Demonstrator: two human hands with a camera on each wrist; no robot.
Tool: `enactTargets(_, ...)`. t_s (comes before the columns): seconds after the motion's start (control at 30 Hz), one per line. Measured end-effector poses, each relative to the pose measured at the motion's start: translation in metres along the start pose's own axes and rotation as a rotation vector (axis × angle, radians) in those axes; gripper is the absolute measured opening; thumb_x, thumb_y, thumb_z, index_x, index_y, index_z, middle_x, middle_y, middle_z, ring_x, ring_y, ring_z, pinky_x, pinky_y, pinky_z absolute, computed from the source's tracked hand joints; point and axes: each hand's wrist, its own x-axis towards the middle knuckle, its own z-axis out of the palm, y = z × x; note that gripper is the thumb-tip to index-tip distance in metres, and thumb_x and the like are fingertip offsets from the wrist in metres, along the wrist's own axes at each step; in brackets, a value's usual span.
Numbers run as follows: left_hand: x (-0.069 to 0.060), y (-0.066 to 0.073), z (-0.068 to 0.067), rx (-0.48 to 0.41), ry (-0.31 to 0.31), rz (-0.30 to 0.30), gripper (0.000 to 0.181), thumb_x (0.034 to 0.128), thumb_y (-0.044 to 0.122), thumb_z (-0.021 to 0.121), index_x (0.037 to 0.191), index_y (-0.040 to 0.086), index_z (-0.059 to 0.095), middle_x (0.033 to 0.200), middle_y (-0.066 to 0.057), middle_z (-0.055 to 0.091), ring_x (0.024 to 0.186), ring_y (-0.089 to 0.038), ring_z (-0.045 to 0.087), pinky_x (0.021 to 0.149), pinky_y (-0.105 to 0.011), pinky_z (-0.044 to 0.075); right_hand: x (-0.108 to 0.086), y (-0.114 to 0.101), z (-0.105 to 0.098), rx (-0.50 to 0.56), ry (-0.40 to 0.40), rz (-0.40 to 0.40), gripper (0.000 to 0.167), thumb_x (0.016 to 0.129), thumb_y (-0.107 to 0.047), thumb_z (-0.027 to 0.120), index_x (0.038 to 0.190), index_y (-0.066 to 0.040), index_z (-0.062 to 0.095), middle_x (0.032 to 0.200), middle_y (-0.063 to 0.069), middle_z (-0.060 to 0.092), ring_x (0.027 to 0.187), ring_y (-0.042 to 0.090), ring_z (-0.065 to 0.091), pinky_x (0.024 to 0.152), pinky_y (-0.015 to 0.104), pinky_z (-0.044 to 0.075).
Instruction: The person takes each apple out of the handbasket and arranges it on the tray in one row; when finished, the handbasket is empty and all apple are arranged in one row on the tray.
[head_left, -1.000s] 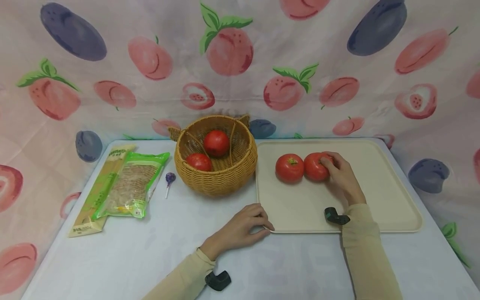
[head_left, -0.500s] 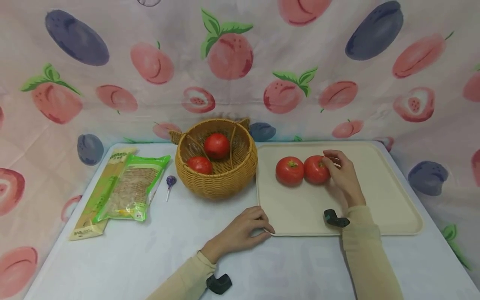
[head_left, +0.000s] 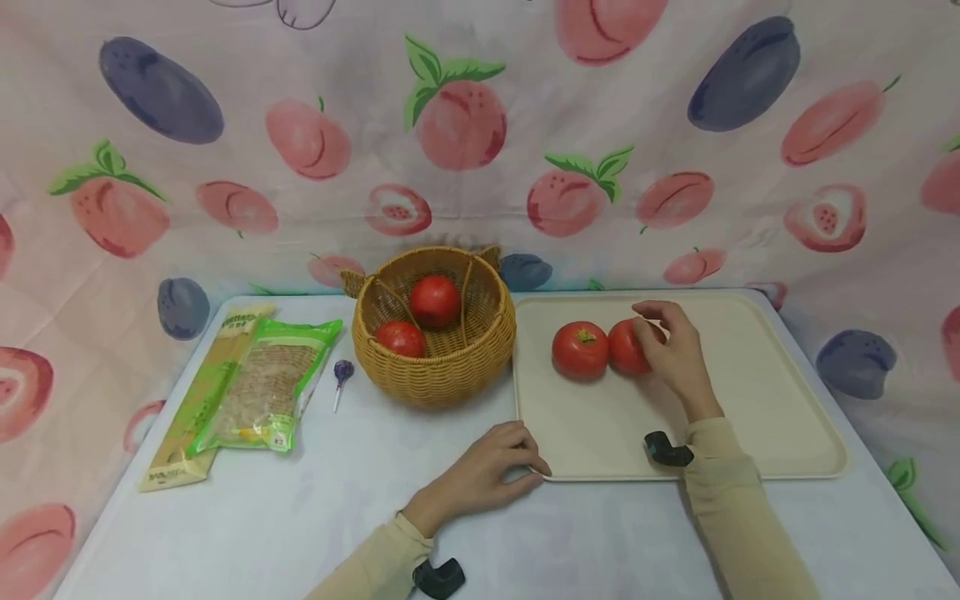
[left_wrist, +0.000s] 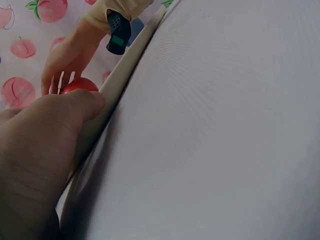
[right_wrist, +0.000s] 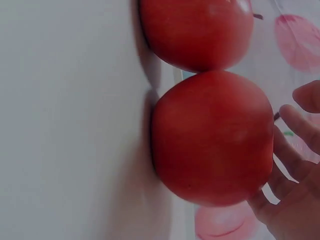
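Observation:
Two red tomatoes stand side by side on the beige tray, the left tomato and the right tomato. My right hand is at the right tomato, its fingers partly covering it. In the right wrist view the fingers of this hand lie spread along the tomato, and the thumb is apart from it. My left hand rests with its fingertips at the tray's near left corner. The left wrist view shows this hand beside the tray edge.
A wicker basket with two red fruits, one at the back and one in front, stands left of the tray. Further left lie a lollipop, a green-edged clear bag and a long yellow-green packet.
The head view has tilted up slightly. My right hand has shifted a little left over the right tomato, covering more of it. My left hand stays at the tray corner.

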Motion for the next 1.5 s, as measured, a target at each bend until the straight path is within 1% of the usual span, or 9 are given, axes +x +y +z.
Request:
enactTargets(0.1, -0.001, 0.001, -0.001, -0.007, -0.006, -0.005, 0.009, 0.0893, 0.026, 0.064, 0.096, 0.027, 0.071, 0.093, 0.015, 0.055, 0.099, 0.000, 0.047, 0.093, -0.020, 0.040, 0.002, -0.004, 0.003, -0.015, -0.015, -0.044, 0.022, 0.091, -0.011, 0.058, 0.111, -0.002, 0.062, 0.110, 0.016, 0.059, 0.105, 0.026, 0.053, 0.094, 0.048, 0.038)
enactTargets(0.33, 0.000, 0.000, -0.002, 0.000, 0.001, 0.004, 0.010, 0.0886, 0.024, 0.065, 0.095, 0.026, 0.071, 0.092, 0.014, 0.055, 0.099, -0.001, 0.047, 0.094, -0.021, 0.039, 0.011, -0.024, 0.012, 0.019, -0.097, -0.080, 0.023, 0.092, -0.015, 0.058, 0.113, -0.005, 0.060, 0.112, 0.010, 0.057, 0.108, 0.024, 0.053, 0.091, 0.047, 0.045)
enactTargets(0.53, 0.000, -0.002, 0.001, -0.006, 0.011, 0.024, 0.009, 0.0889, 0.025, 0.065, 0.095, 0.026, 0.072, 0.092, 0.013, 0.055, 0.098, -0.001, 0.047, 0.093, -0.021, 0.040, 0.016, -0.040, 0.020, -0.042, -0.200, -0.123, 0.027, 0.093, -0.021, 0.058, 0.118, -0.010, 0.058, 0.118, 0.008, 0.056, 0.110, 0.023, 0.053, 0.084, 0.048, 0.049)
enactTargets(0.63, 0.001, -0.002, 0.001, -0.006, 0.010, 0.030, 0.009, 0.0889, 0.025, 0.065, 0.095, 0.026, 0.072, 0.092, 0.013, 0.055, 0.098, 0.000, 0.047, 0.092, -0.021, 0.040, 0.021, -0.047, 0.024, -0.053, -0.230, -0.176, 0.028, 0.092, -0.021, 0.058, 0.118, -0.010, 0.057, 0.118, 0.007, 0.057, 0.109, 0.022, 0.053, 0.088, 0.048, 0.047)
enactTargets(0.77, 0.001, -0.001, -0.001, -0.003, 0.008, 0.030, 0.009, 0.0890, 0.025, 0.065, 0.095, 0.026, 0.071, 0.092, 0.014, 0.055, 0.098, -0.001, 0.048, 0.093, -0.021, 0.039, 0.029, -0.055, 0.032, -0.031, -0.254, -0.265, 0.028, 0.091, -0.019, 0.061, 0.116, -0.009, 0.058, 0.114, 0.008, 0.059, 0.107, 0.022, 0.054, 0.092, 0.045, 0.044)
enactTargets(1.0, 0.002, 0.000, -0.001, 0.002, 0.015, 0.047, 0.009, 0.0889, 0.024, 0.065, 0.095, 0.025, 0.072, 0.092, 0.013, 0.056, 0.098, -0.002, 0.048, 0.094, -0.022, 0.039, 0.040, -0.066, 0.045, -0.013, -0.340, -0.377, 0.026, 0.091, -0.019, 0.061, 0.115, -0.009, 0.059, 0.113, 0.006, 0.060, 0.105, 0.021, 0.055, 0.091, 0.043, 0.046)
enactTargets(1.13, 0.001, 0.000, -0.001, 0.005, 0.014, 0.044, 0.010, 0.0890, 0.024, 0.064, 0.095, 0.025, 0.072, 0.092, 0.013, 0.056, 0.099, -0.002, 0.048, 0.094, -0.022, 0.039, 0.043, -0.071, 0.052, -0.020, -0.361, -0.428, 0.025, 0.091, -0.017, 0.062, 0.114, -0.009, 0.059, 0.112, 0.005, 0.060, 0.104, 0.019, 0.055, 0.090, 0.043, 0.046)
enactTargets(1.23, 0.000, 0.000, -0.001, 0.013, 0.004, 0.031, 0.010, 0.0891, 0.025, 0.064, 0.096, 0.026, 0.071, 0.092, 0.013, 0.056, 0.100, -0.002, 0.048, 0.095, -0.021, 0.039, 0.045, -0.075, 0.057, -0.017, -0.373, -0.446, 0.024, 0.091, -0.015, 0.062, 0.114, -0.010, 0.059, 0.112, 0.005, 0.060, 0.104, 0.018, 0.055, 0.090, 0.042, 0.047)
enactTargets(1.5, 0.001, 0.001, -0.002, 0.010, 0.006, 0.026, 0.010, 0.0888, 0.024, 0.065, 0.096, 0.026, 0.071, 0.092, 0.014, 0.056, 0.099, -0.002, 0.048, 0.094, -0.021, 0.039, 0.053, -0.088, 0.073, 0.039, -0.378, -0.492, 0.022, 0.092, -0.014, 0.060, 0.113, -0.008, 0.060, 0.111, 0.006, 0.061, 0.103, 0.018, 0.057, 0.090, 0.044, 0.047)
